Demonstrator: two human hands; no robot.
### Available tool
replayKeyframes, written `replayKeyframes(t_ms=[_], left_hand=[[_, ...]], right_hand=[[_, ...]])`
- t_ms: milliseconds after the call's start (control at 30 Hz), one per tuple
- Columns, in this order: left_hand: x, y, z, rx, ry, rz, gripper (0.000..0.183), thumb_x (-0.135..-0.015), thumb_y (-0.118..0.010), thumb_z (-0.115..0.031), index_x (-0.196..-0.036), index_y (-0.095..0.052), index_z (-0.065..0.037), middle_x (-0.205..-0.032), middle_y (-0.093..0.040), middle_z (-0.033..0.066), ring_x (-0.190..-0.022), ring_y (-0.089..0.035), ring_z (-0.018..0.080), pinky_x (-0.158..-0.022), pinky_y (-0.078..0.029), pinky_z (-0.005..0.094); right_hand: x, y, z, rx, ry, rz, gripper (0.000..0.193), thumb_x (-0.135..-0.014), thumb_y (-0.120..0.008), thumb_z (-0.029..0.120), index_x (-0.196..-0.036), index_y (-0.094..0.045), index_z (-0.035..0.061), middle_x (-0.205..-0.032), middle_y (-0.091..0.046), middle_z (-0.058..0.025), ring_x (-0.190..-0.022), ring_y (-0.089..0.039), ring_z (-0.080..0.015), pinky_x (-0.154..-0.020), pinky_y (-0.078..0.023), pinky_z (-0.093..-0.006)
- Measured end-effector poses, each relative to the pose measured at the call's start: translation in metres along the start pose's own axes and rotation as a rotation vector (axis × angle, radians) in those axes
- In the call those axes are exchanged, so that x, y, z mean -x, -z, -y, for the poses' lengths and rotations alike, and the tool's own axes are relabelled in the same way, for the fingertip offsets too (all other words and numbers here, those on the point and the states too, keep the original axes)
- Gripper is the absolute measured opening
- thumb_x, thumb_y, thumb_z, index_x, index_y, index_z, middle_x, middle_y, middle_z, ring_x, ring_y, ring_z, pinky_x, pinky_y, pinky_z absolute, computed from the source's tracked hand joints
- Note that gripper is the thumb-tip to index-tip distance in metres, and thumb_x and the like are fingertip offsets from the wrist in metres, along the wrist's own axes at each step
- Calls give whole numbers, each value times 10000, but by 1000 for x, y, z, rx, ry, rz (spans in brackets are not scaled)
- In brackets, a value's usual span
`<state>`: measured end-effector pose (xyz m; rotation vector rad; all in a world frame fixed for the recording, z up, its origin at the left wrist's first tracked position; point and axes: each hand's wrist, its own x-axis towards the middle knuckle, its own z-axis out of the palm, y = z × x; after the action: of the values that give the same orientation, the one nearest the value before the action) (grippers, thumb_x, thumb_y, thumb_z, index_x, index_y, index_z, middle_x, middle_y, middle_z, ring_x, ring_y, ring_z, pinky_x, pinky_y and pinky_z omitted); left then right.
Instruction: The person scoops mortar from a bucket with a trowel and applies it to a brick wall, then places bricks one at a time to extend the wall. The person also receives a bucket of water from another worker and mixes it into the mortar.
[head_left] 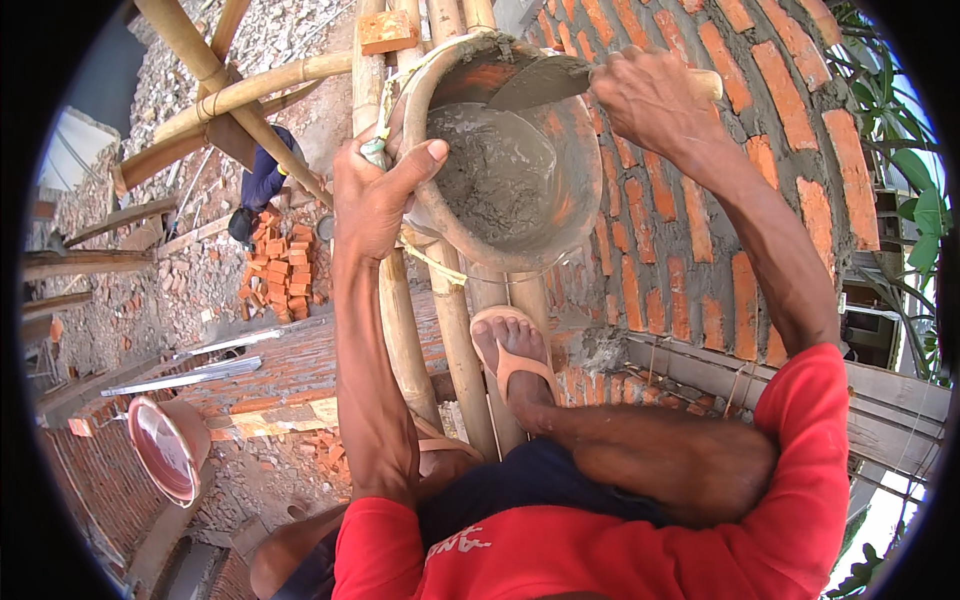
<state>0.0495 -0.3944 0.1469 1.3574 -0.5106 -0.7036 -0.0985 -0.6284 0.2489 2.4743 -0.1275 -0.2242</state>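
My left hand is closed on the rim of a round bucket, with the thumb over the edge and the other fingers mostly hidden behind its side. Wet grey mortar fills the bucket's bottom and smears its inner wall. In my right hand is a trowel, gripped by its wooden handle. Its mortar-coated blade reaches over the bucket's far right rim, above the mortar. A pale green cord is tied along the bucket's left side.
Bamboo poles run under my sandalled foot and the bucket. A brick wall rises on the right. One loose brick lies on the poles. Far below on the left are a person, piled bricks and a reddish bucket.
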Motion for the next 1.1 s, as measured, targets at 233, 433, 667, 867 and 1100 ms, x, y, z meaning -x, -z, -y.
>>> replayKeyframes(t_ms=[233,433,667,867,1100], left_hand=[[3,-7,1,141,-53,-36,381,-786,-821,-237,-1063,-710,0,-702,-571,-44,-541,-443,40,-493,-322,223],[6,1,5,51,-2,-47,352,-797,-814,-241,-1036,-705,-7,-695,-557,-53,-527,-416,32,-471,-285,216],[4,-2,6,49,-12,-17,597,-750,-867,-326,-1199,-672,15,-748,-595,-37,-525,-445,21,-450,-334,186],[2,5,10,39,-22,-3,458,-780,-853,-286,-1091,-687,6,-722,-596,-36,-525,-456,37,-462,-323,210],[-1,14,14,71,-22,-69,411,-789,-854,-266,-1050,-692,8,-713,-602,-29,-514,-464,37,-451,-333,210]], right_hand=[[11,-30,39,-368,31,353,247,-862,-685,218,-813,-730,-19,-734,-710,-189,-698,-729,-315,-587,-563,-432],[11,-22,44,-798,-6,681,449,-1017,-615,344,-748,-669,-11,-664,-606,-134,-626,-641,-262,-598,-521,-422],[28,-24,44,-1461,-418,927,479,-1059,-546,415,-887,-659,-17,-632,-536,-45,-514,-494,-126,-450,-380,-327],[25,-13,19,-1316,-443,733,489,-1053,-547,430,-854,-670,0,-551,-530,-43,-454,-510,-142,-409,-389,-330],[1,-12,29,-361,-171,104,328,-957,-628,257,-766,-691,-2,-615,-637,-148,-560,-643,-237,-524,-520,-370]])
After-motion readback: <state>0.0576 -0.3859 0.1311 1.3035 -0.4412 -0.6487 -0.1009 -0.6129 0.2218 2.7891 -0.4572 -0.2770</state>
